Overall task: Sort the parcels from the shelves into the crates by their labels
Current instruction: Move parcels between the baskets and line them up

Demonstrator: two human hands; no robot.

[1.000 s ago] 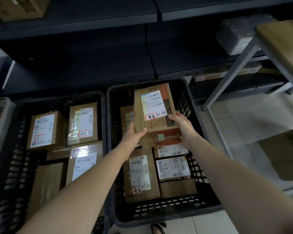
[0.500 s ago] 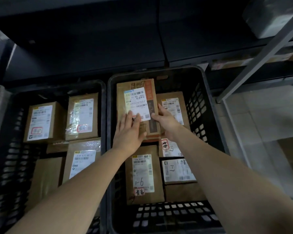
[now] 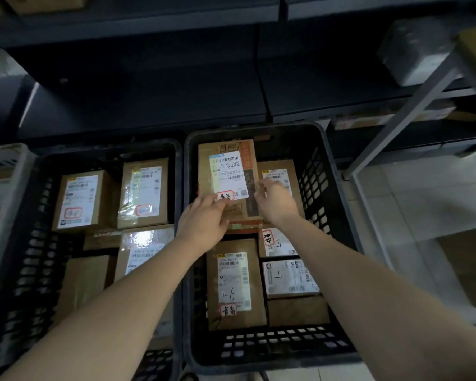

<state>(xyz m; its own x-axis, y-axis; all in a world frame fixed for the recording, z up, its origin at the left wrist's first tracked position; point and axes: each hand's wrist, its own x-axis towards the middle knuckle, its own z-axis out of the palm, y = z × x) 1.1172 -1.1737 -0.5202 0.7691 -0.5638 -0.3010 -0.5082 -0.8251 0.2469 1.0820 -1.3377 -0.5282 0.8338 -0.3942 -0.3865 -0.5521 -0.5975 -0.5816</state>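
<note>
One brown parcel (image 3: 228, 174) with a white printed label and a red-ringed handwritten mark lies flat at the far end of the right crate (image 3: 313, 188), just above the centre of the frame. The left hand (image 3: 204, 221) rests on its lower left corner with the fingers laid fairly straight on the cardboard beside the red mark, gripping nothing. The right hand (image 3: 275, 200) is at the parcel's right edge, fingers loose and slightly spread and closed round nothing; whether they touch the parcel I cannot tell.

Just right of it, partly under the right hand, lies a second labelled box (image 3: 278, 170). Nearer the bottom of the frame the same crate holds a parcel marked "1-6" (image 3: 234, 284) and, to its right, a white-labelled one marked "1-7" (image 3: 289, 276).

To the left stands the left crate (image 3: 36, 243), also black and slotted, with several labelled boxes, two of them side by side at its far end (image 3: 79, 202) (image 3: 144, 192). Dark shelves (image 3: 149, 92) fill the upper frame. A grey metal leg (image 3: 396, 125) slants across the upper right above pale floor tiles (image 3: 423, 202).
</note>
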